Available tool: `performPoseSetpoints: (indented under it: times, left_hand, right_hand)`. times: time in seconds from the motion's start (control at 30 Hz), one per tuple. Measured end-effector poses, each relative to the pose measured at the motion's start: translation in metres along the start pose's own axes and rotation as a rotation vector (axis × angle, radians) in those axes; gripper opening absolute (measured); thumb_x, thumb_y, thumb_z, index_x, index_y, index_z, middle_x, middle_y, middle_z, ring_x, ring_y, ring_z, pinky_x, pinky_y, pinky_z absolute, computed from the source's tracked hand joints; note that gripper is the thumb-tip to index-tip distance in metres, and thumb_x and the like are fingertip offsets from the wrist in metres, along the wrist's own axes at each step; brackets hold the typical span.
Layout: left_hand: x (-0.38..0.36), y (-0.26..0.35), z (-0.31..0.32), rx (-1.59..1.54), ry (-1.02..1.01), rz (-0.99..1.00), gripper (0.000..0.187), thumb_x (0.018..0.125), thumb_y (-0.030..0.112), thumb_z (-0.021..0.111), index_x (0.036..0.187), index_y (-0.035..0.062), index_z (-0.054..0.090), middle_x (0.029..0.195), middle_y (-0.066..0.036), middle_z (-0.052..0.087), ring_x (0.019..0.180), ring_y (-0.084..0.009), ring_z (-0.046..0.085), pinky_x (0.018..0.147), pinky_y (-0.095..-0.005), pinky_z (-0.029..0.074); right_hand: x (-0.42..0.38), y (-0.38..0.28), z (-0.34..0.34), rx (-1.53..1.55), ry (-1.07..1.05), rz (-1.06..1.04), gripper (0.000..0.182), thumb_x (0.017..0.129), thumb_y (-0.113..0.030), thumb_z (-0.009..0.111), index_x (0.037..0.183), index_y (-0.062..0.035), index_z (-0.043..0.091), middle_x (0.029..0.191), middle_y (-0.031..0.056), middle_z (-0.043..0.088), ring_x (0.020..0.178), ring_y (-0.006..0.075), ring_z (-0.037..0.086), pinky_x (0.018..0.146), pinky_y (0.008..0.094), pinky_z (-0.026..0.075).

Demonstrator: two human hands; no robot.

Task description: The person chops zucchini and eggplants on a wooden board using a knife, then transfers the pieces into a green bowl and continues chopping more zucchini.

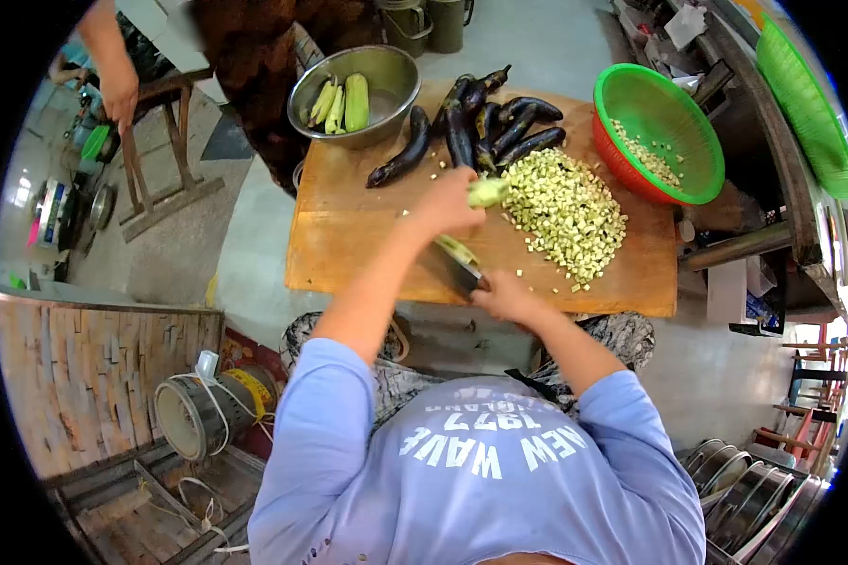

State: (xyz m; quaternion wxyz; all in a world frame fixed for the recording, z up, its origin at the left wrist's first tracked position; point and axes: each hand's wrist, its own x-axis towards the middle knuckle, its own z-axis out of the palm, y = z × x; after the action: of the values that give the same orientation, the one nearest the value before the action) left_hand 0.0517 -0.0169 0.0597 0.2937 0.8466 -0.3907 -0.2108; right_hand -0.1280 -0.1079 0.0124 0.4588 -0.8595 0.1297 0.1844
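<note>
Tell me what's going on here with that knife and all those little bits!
A person in a lavender shirt is at a brown wooden board. Their right hand holds a dark-bladed knife, and their left hand grips a pale-green piece of vegetable. A heap of small pale-green cubes lies on the board beside long, dark purple eggplants. Bigger pale-green vegetables lie in a round silver metal bowl, and more cubes are in a round green-and-red plastic basket.

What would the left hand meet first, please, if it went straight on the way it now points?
Past the pale green piece it holds, the left hand would probably meet the dark eggplants on the board first, though depth is unclear.
</note>
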Motion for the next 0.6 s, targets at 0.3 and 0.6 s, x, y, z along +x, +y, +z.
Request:
performPoseSetpoints:
  times: [0.3,0.6]
  left_hand:
    - [-0.079,-0.063,-0.016,-0.158,-0.321,0.072,0.056,0.068,0.024,0.081,0.112,0.0038,0.053,0.109,-0.010,0.058,0.101,-0.0259,0.056,0.088,-0.0374,0.046]
    - [-0.114,-0.080,0.075,0.160,0.459,0.284,0.037,0.070,0.014,0.076,0.106,0.0108,0.068,0.107,-0.009,0.058,0.098,-0.0299,0.051,0.085,-0.0409,0.044]
  right_hand:
    - [0.013,0.029,-0.050,0.163,0.040,0.141,0.020,0.086,-0.017,0.060,0.084,0.0022,0.055,0.064,0.0070,0.056,0.052,0.0150,0.057,0.048,0.0308,0.050]
    - [-0.011,0.005,-0.018,-0.343,0.102,-0.053,0.020,0.086,-0.019,0.059,0.090,0.0008,0.057,0.077,0.0243,0.062,0.074,0.0425,0.061,0.068,0.0482,0.048]
